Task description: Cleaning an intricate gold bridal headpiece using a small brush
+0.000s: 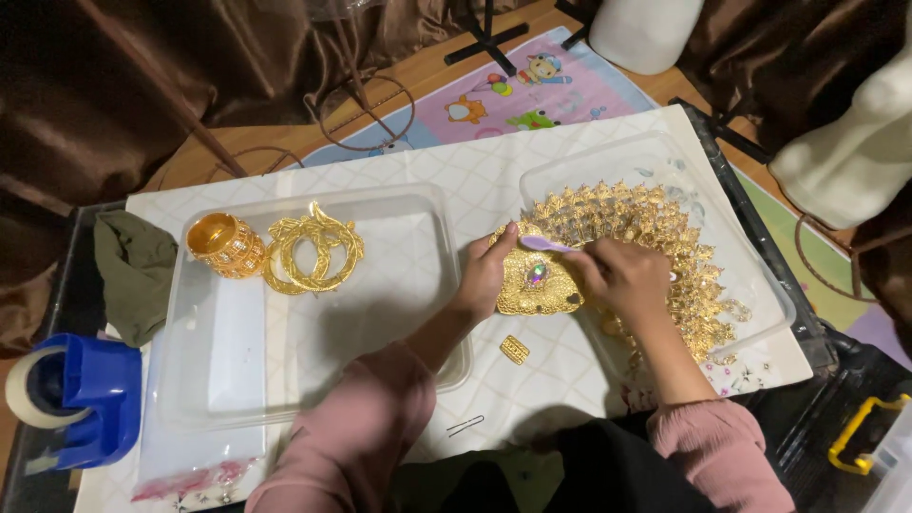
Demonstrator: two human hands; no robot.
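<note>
My left hand (487, 269) reaches in from the near edge, wrist bent, fingers and thumb clamped on the left rim of the gold plaque (537, 283). My right hand (622, 275) comes across from the right, curled shut around a lilac brush (549, 244) whose flat head lies over the plaque's upper edge. Both forearms wear pink sleeves.

The plaque sits right of the worktop's (456, 180) middle, overlapping the left corner of a clear plastic tray (655, 157). That tray holds a fan-shaped gold headdress (655, 233), all filigree points and openwork. The plaque is embossed metal, rounded, with a violet-green oval stone at its centre. A second, larger clear tray (380, 313) lies toward the left edge; in its far corner stand a faceted gold cuff (226, 245) and, touching it, a coiled gold ornament (313, 249). A small gold clasp (514, 349) lies on the quilted white cloth just below the plaque.
</note>
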